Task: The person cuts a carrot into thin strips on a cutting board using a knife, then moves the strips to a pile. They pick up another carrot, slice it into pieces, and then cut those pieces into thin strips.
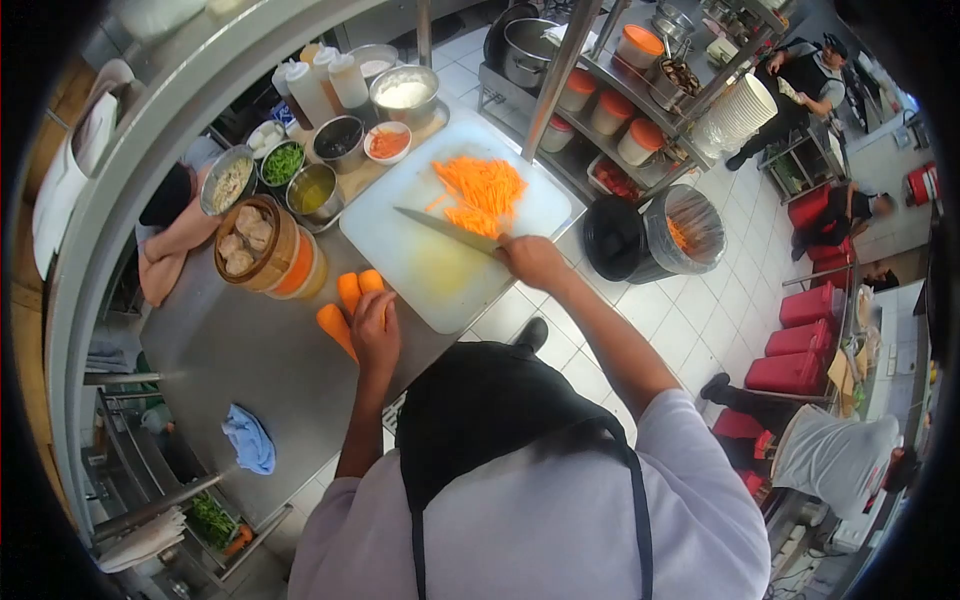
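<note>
My right hand [532, 262] is closed around the handle of a knife [450, 229], whose blade lies over the white cutting board [545, 200] and points left. Just beyond the blade is a pile of shredded carrot [482, 190]. A yellowish stain marks the board nearer to me. Left of the board, my left hand [376, 330] has its fingers wrapped over one of several peeled carrots [337, 324] on the steel counter [290, 400]. The hand hides part of that carrot.
A bamboo steamer [292, 262] with dumplings stands left of the board. Behind it are metal bowls [316, 192] and squeeze bottles [348, 82]. A blue cloth [249, 440] lies on the counter. A person's folded arms [180, 245] rest at the counter's left edge. A lined bin [685, 230] stands right.
</note>
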`<action>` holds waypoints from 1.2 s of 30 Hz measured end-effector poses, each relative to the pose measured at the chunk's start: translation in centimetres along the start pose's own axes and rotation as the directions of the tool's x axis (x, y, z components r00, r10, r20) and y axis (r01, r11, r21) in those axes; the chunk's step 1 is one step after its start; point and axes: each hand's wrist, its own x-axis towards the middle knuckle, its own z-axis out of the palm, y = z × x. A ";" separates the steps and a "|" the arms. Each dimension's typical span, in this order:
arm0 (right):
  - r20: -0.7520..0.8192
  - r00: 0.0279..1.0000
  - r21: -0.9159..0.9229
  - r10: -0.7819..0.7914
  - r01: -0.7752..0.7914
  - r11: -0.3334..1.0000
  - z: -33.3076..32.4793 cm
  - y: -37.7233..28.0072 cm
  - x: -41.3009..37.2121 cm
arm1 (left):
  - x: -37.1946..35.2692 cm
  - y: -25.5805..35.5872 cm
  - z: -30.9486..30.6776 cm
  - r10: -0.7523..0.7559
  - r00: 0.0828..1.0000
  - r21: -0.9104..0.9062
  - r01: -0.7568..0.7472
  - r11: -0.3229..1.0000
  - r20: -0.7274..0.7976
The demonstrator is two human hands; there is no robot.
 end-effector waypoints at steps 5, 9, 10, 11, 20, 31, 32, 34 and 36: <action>-0.132 0.990 -0.114 0.058 -0.073 0.991 -1.2 1.8 3.2 | -1.4 1.1 0.5 -0.075 0.997 -0.014 0.075 0.997 0.030; -0.226 0.966 -0.033 0.126 -0.137 0.990 -1.9 -0.5 2.1 | -2.2 2.9 1.1 -0.050 0.999 0.031 0.050 0.998 0.017; -0.271 0.953 0.002 0.139 -0.144 0.990 -2.1 -1.3 1.3 | -2.3 3.2 1.6 -0.005 1.000 0.061 0.005 0.998 -0.010; -0.307 0.940 0.037 0.148 -0.143 0.989 -1.9 -2.0 0.6 | -2.7 3.6 2.1 0.033 0.999 0.096 -0.029 0.995 -0.037; -0.389 0.916 0.189 0.100 -0.028 0.982 -2.0 -0.2 -2.3 | 5.4 13.2 9.6 0.473 0.843 0.233 -0.529 0.816 0.256; -0.423 0.902 -0.025 -0.090 0.088 0.996 -5.4 5.7 -2.6 | 12.2 12.7 15.4 0.543 0.756 0.206 -0.634 0.745 0.365; -0.403 0.912 -0.031 -0.083 0.077 0.997 -5.9 6.2 -3.1 | 12.7 12.3 15.5 0.552 0.753 0.231 -0.644 0.729 0.359; -0.391 0.919 -0.044 -0.051 0.037 0.998 -6.9 7.8 -4.4 | 13.7 10.9 15.3 0.507 0.785 0.264 -0.605 0.751 0.356; -0.388 0.921 -0.068 -0.038 0.012 0.998 -8.4 9.1 -5.7 | 14.7 9.8 15.0 0.482 0.795 0.283 -0.590 0.756 0.368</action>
